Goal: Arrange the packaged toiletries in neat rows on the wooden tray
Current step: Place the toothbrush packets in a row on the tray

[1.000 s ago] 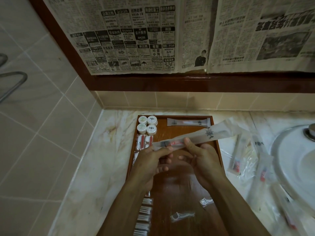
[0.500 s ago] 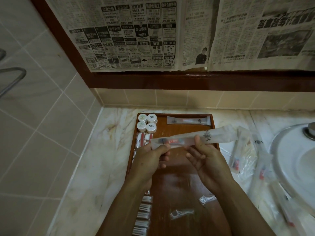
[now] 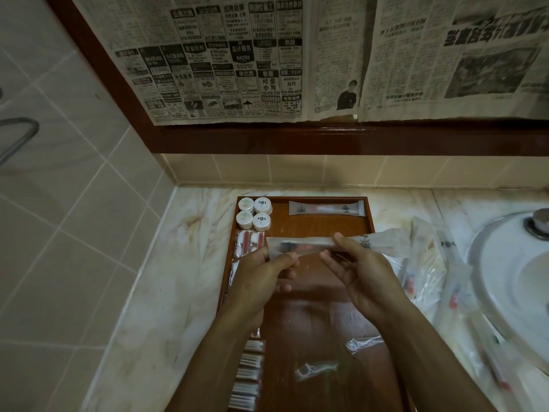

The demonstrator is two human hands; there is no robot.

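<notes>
Head view: both hands hold one long clear packet (image 3: 332, 244) level above the wooden tray (image 3: 323, 224). Left hand (image 3: 261, 281) pinches its left end between thumb and curled fingers (image 3: 285, 288); right hand (image 3: 368, 281) grips near its middle. Beyond the fingers lie four round tubs (image 3: 254, 214) and another packet (image 3: 326, 208). More packets (image 3: 427, 263) lie right of the fingers on the bench (image 3: 178, 263).

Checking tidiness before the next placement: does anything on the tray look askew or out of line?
Yes. Two small clear packets lie tilted and loose on the near part of the wooden tray, outside any row. The round jars and the left-edge column of packets look orderly.
</notes>
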